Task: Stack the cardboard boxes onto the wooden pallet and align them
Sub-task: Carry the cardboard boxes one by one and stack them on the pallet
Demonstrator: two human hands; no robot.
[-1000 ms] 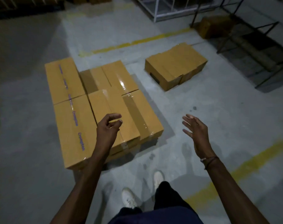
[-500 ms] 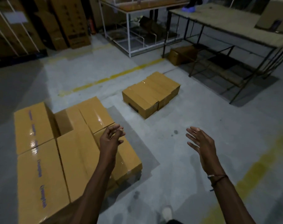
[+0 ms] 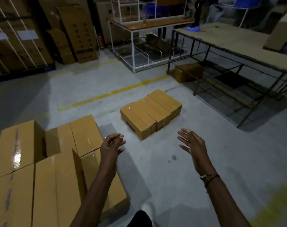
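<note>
Several taped cardboard boxes (image 3: 41, 169) sit packed together at the lower left; the pallet under them is hidden. A separate group of three cardboard boxes (image 3: 149, 112) lies side by side on the concrete floor ahead. My left hand (image 3: 111, 145) hovers in the air over the near stack's right edge, fingers loosely curled, holding nothing. My right hand (image 3: 192, 145) is raised with fingers spread and straight, empty, to the right of the floor boxes.
A dark metal-frame table (image 3: 238, 46) stands at the right with a cardboard box (image 3: 187, 72) under it. A white-frame rack (image 3: 139, 38) stands behind. Tall flattened cartons (image 3: 77, 30) lean at the back left. A yellow floor line (image 3: 123, 90) crosses ahead.
My view has lifted and swung away from the near stack toward the floor boxes and the tables. Both hands stay raised and empty, the floor boxes now nearer.
</note>
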